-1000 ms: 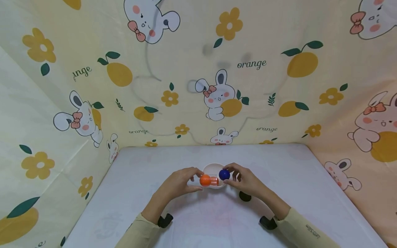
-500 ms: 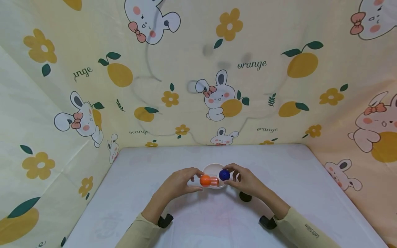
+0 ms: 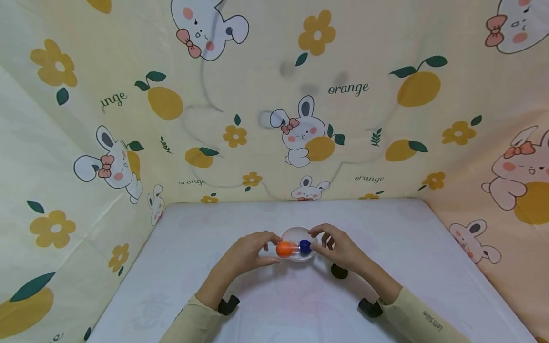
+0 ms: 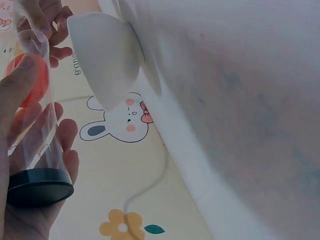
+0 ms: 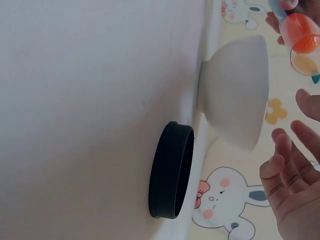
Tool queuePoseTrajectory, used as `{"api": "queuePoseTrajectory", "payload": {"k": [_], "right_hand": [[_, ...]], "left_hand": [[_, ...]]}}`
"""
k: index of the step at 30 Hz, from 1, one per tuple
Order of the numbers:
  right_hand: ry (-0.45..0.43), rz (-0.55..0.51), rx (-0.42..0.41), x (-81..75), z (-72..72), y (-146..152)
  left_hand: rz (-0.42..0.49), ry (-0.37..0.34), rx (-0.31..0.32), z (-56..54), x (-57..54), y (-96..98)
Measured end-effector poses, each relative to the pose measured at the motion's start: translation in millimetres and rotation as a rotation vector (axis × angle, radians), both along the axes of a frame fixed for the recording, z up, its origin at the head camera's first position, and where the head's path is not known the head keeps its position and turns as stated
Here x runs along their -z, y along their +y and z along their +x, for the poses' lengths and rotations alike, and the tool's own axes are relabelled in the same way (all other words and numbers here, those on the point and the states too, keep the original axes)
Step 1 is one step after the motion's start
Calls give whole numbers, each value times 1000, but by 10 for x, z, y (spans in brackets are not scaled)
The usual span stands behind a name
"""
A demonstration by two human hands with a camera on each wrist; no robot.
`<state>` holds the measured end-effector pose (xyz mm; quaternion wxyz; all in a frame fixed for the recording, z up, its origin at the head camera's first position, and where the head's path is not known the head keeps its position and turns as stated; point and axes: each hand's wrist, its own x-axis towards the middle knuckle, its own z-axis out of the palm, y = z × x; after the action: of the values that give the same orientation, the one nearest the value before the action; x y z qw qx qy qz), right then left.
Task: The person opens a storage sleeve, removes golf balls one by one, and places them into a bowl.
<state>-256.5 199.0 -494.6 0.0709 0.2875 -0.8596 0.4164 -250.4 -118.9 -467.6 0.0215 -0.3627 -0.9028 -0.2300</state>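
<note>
My left hand grips a clear plastic tube with a black base, its thumb lying along the wall. An orange ball shows inside the tube. In the head view a dark blue ball sits at the tube's right end; neither wrist view shows it. Beside that end is my right hand, thumb tip right by the blue ball in the head view. Its fingers are apart and loosely bent, with nothing between them in the right wrist view. A white bowl stands beneath both hands.
A black round lid lies on the white-covered table, close to the bowl and below the right hand. Printed cloth walls with rabbits and oranges enclose the table at back and sides. Dark wrist mounts sit at both cuffs.
The blue ball has moved slightly left from between the right thumb and fingers to the tube's right end. The right fingers have let go of it. The left hand has stayed still.
</note>
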Motion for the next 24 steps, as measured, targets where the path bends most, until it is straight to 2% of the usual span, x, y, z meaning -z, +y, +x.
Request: {"api": "queuePoseTrajectory", "payload": {"k": [9, 18, 24], "right_hand": [[35, -35, -18, 22, 57, -23], [20, -52, -29, 8, 128, -63], [-16, -70, -43, 42, 144, -78]], "left_hand": [[5, 16, 2, 3, 9, -15], [6, -1, -1, 4, 14, -17], [11, 19, 3, 6, 16, -13]]}}
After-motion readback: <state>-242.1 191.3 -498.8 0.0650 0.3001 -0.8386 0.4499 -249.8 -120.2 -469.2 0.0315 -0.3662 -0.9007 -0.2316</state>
